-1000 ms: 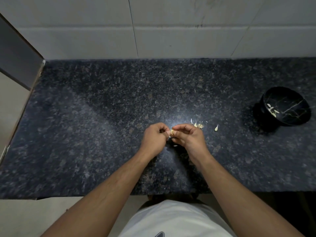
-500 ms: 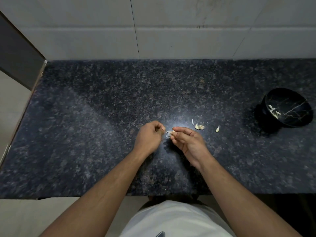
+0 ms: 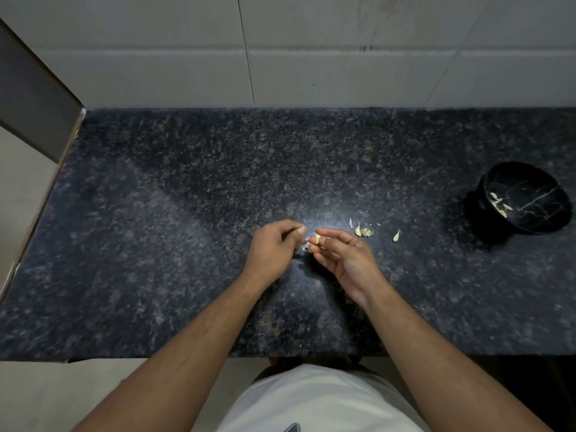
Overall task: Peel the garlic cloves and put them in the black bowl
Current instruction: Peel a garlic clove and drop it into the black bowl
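Note:
My right hand (image 3: 341, 260) pinches a small pale garlic clove (image 3: 317, 239) between thumb and fingertips, palm turned up. My left hand (image 3: 274, 247) sits just left of it with curled fingers, its thumb and forefinger pinched together beside the clove; whether a scrap of skin is between them I cannot tell. A bit of loose skin (image 3: 307, 245) hangs at the clove's left end. More cloves and peel (image 3: 363, 230) lie on the counter to the right, one clove (image 3: 396, 236) a little farther off. The black bowl (image 3: 526, 198) stands at the far right with several peeled cloves (image 3: 499, 204) inside.
The dark speckled granite counter (image 3: 187, 244) runs from a tiled wall (image 3: 311, 48) at the back to its front edge near my body. A dark panel (image 3: 34, 98) borders the counter at the left.
My hands have drawn slightly apart. The right hand has turned palm up, and the clove now shows at its fingertips.

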